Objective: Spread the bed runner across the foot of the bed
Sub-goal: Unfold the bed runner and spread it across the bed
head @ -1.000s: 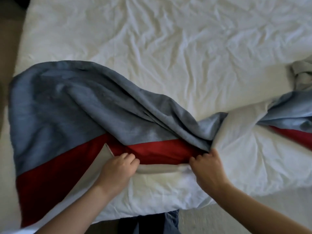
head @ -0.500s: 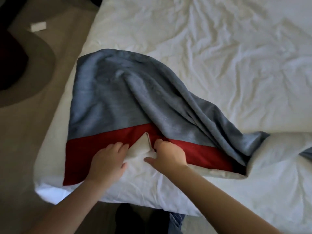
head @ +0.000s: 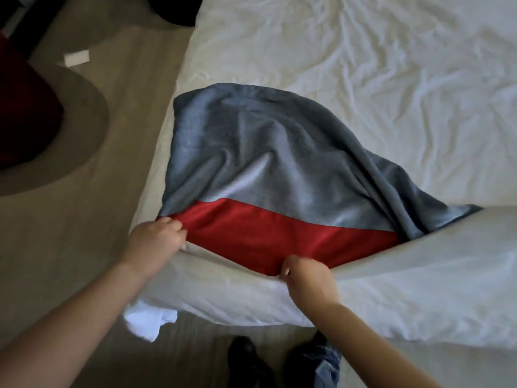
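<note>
While both hands pinch the red near edge — left hand (head: pixel 156 238) at the corner, right hand (head: pixel 303 275) mid-edge — the bed runner (head: pixel 268 175) lies bunched on the bed's (head: pixel 391 79) left foot corner. An uneven tug could skew it — or drag the sheet.

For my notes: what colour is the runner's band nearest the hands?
The band is red, clearest in the head view.
</note>
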`<state>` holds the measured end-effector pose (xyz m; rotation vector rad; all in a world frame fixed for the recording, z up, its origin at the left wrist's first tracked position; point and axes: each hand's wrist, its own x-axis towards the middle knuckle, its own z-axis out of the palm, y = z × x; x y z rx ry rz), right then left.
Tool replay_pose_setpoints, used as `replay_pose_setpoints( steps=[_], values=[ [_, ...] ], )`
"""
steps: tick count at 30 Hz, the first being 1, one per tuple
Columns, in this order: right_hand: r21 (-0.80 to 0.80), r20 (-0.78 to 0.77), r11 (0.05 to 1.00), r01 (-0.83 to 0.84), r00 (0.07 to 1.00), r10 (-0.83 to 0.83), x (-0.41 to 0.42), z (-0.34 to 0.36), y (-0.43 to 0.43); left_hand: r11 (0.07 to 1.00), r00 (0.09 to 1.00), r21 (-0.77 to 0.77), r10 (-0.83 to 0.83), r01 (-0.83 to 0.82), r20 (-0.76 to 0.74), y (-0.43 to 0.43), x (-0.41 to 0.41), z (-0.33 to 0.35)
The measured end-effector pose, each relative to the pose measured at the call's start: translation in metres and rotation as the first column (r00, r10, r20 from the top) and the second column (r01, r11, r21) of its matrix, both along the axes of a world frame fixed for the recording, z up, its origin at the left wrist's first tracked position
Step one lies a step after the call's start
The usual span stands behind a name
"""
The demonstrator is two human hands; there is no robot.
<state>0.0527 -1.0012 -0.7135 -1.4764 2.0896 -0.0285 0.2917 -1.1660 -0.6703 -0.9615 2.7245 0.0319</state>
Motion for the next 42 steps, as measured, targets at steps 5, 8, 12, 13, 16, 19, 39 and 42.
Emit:
replay_pose_setpoints(
  steps=[5, 8, 12, 13, 16, 19, 39, 42],
  values=[
    [-0.031, 0.05, 1.0, 0.006, 0.999, -0.004, 0.033, -0.001, -0.001, 0.987, 0.987, 0.014, 0.16, -0.16, 0.0, -0.004, 0.021, -0.01],
    [-0.044, 0.075, 0.997, -0.06, 0.995, 0.063, 0.023, 0.002, 0.004, 0.999, 0.997, -0.003, -0.036, 0.035, -0.069, 0.024, 0.0, -0.011],
    [-0.012, 0.04, 0.976, -0.218, 0.975, 0.218, -0.018, 0.016, 0.014, 0.966, 0.966, 0.146, -0.183, 0.211, -0.184, 0.071, -0.064, -0.017],
    [0.022, -0.014, 0.968, -0.25, 0.968, 0.251, -0.032, 0.019, 0.017, 0.953, 0.957, 0.184, -0.201, 0.24, -0.207, 0.082, -0.083, -0.019],
    [0.133, -0.179, 0.95, -0.282, 0.936, 0.303, -0.085, 0.027, 0.027, 0.916, 0.952, 0.299, -0.205, 0.269, -0.229, 0.109, -0.138, -0.024],
    [0.199, -0.302, 0.942, -0.269, 0.898, 0.32, -0.141, 0.036, 0.045, 0.895, 0.97, 0.395, -0.135, 0.206, -0.2, 0.131, -0.179, -0.029],
    [0.14, -0.228, 0.912, -0.385, 0.884, 0.408, -0.245, 0.043, 0.128, 0.865, 0.975, 0.45, -0.184, 0.22, -0.123, 0.206, -0.321, -0.02],
    [0.14, -0.246, 0.908, -0.395, 0.874, 0.418, -0.259, 0.045, 0.148, 0.886, 0.979, 0.417, -0.197, 0.204, -0.06, 0.218, -0.345, -0.021]
  ],
)
